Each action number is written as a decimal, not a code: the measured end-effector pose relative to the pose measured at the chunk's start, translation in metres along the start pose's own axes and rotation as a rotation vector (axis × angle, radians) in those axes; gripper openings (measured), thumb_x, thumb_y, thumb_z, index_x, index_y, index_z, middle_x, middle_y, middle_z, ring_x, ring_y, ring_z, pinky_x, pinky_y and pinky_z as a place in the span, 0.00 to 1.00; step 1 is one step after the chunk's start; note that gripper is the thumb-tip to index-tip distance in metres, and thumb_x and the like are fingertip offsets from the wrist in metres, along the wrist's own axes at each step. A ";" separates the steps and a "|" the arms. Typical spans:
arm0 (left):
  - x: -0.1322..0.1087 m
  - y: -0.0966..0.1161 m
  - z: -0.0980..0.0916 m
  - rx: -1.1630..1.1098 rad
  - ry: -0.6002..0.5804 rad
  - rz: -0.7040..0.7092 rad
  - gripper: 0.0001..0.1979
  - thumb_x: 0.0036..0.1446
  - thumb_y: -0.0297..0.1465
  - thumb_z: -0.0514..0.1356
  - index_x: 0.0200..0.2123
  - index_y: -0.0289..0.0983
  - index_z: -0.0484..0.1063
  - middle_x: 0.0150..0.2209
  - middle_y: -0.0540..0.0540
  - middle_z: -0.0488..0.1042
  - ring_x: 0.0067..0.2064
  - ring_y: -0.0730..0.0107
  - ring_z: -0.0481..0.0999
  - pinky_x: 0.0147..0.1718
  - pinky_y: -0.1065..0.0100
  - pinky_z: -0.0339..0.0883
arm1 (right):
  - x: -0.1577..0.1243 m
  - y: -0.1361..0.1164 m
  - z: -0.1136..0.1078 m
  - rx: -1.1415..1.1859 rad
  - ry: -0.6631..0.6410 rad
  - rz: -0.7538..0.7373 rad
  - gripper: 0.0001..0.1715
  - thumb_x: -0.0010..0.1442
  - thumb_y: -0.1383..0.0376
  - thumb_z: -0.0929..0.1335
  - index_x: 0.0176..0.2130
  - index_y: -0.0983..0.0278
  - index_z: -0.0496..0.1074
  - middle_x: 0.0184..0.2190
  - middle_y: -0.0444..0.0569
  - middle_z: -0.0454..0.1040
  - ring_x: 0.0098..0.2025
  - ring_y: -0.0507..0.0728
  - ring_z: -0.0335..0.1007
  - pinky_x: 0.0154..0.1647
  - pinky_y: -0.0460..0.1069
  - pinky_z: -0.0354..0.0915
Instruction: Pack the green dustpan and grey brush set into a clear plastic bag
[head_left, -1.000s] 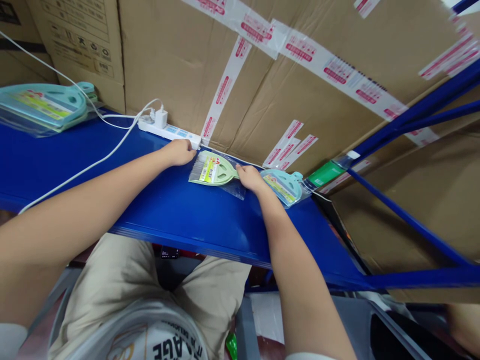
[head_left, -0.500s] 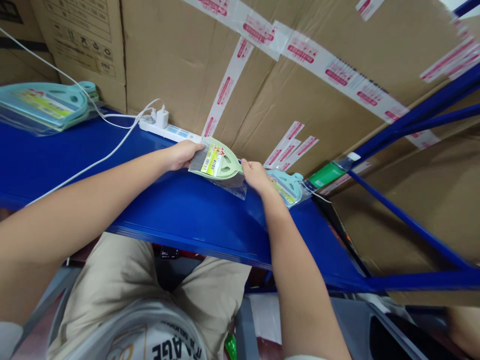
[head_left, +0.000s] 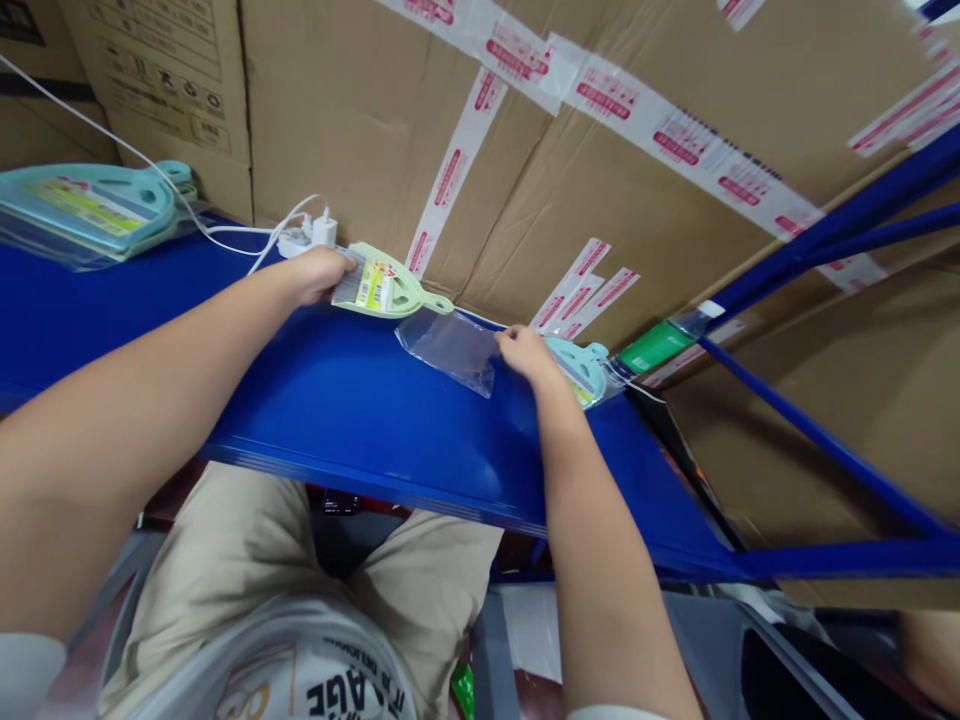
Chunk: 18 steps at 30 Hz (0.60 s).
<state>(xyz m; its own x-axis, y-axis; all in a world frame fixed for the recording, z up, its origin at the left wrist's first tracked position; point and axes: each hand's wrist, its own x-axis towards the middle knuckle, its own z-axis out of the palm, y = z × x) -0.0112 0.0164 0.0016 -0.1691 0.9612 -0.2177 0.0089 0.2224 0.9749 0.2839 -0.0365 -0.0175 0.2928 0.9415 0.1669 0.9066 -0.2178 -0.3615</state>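
Observation:
My left hand is closed on the bristle end of a pale green dustpan-and-brush set, which has a yellow and white label. Its handle points right, over the blue shelf. Just below the handle lies a clear plastic bag, flat on the surface. My right hand has its fingers pinched together at the bag's right edge; the fingertips are partly hidden. Behind that hand is a light blue dustpan set in clear wrapping, partly covered by my wrist.
More wrapped blue and green dustpan sets are stacked at the far left. A white power strip with plugs and cables runs along the back against large cardboard boxes. A green-labelled bottle leans by the blue frame at right.
The green dustpan set has moved left and slightly back with my left hand. My right hand has let go of its handle, and more of the clear bag now shows.

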 end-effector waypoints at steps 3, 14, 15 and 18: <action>-0.002 0.003 -0.008 0.040 -0.024 0.026 0.09 0.69 0.22 0.55 0.45 0.35 0.75 0.35 0.46 0.84 0.51 0.60 0.82 0.55 0.59 0.75 | -0.004 -0.004 0.001 -0.042 -0.022 -0.015 0.09 0.64 0.63 0.68 0.33 0.61 0.76 0.42 0.55 0.84 0.49 0.64 0.79 0.49 0.51 0.68; -0.003 0.008 -0.018 0.147 -0.038 0.079 0.09 0.68 0.22 0.55 0.34 0.37 0.65 0.44 0.41 0.80 0.51 0.62 0.77 0.56 0.59 0.70 | -0.004 -0.005 -0.001 -0.001 -0.052 0.034 0.10 0.64 0.63 0.68 0.29 0.59 0.71 0.35 0.52 0.82 0.43 0.62 0.79 0.47 0.51 0.67; -0.004 0.008 -0.017 0.166 -0.042 0.092 0.09 0.69 0.22 0.54 0.33 0.36 0.65 0.45 0.41 0.80 0.52 0.61 0.77 0.56 0.59 0.70 | -0.004 -0.006 -0.001 0.017 -0.060 0.043 0.10 0.64 0.63 0.68 0.29 0.59 0.71 0.34 0.51 0.82 0.42 0.61 0.79 0.47 0.50 0.68; -0.008 0.007 -0.013 0.205 -0.072 0.114 0.10 0.69 0.22 0.54 0.32 0.36 0.65 0.42 0.40 0.80 0.52 0.58 0.78 0.56 0.58 0.70 | -0.004 -0.006 -0.001 0.086 -0.079 0.049 0.08 0.63 0.63 0.69 0.31 0.60 0.71 0.31 0.48 0.80 0.39 0.59 0.78 0.47 0.50 0.69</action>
<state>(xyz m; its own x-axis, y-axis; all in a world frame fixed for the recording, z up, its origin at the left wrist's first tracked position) -0.0231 0.0082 0.0111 -0.0852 0.9895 -0.1170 0.2244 0.1335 0.9653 0.2774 -0.0388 -0.0153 0.3079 0.9484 0.0757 0.8614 -0.2441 -0.4455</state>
